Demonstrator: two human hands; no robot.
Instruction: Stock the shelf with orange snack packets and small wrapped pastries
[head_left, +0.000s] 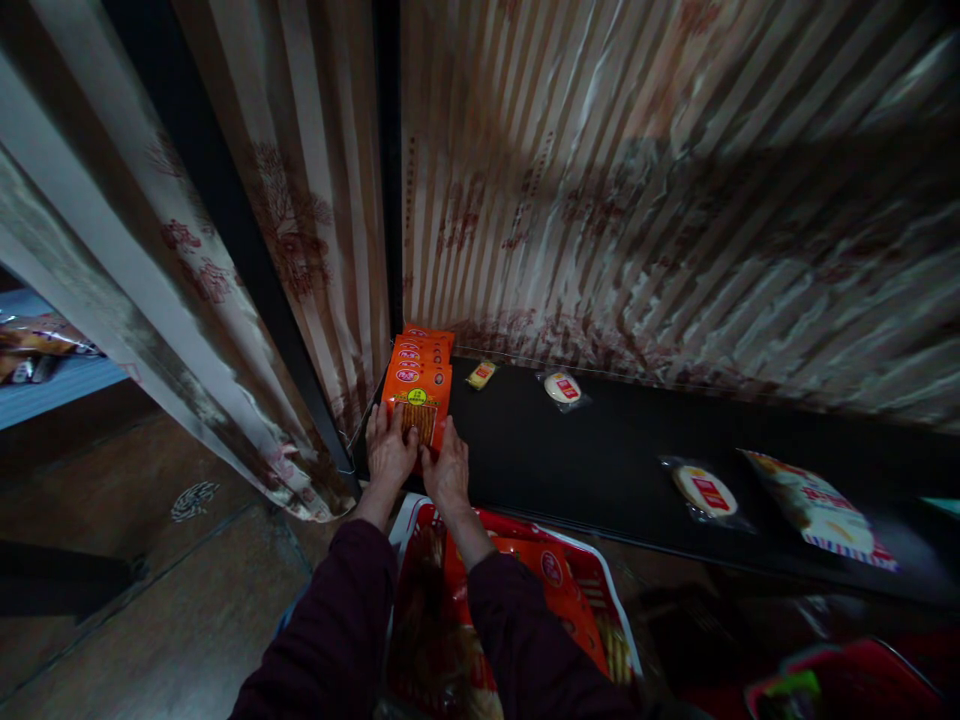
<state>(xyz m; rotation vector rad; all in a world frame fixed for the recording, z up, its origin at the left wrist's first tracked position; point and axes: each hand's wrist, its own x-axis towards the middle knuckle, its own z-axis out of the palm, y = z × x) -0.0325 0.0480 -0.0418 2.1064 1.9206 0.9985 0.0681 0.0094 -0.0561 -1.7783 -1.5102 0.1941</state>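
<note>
A row of orange snack packets [417, 385] stands at the left end of a black shelf [600, 470], against the striped wall. My left hand [388, 446] and my right hand [448, 466] both press on the bottom of the front packet, fingers closed on its lower edge. Dark sleeves cover both forearms. Below my arms is a red basket [600, 590] with more orange packets [559, 590] in it.
On the shelf lie a small yellow packet [481, 374], two round white-and-red packs [562, 388] [705, 491] and a larger striped bag [821, 512]. A striped curtain [247, 300] hangs at the left. Another red basket [847, 685] sits at the lower right.
</note>
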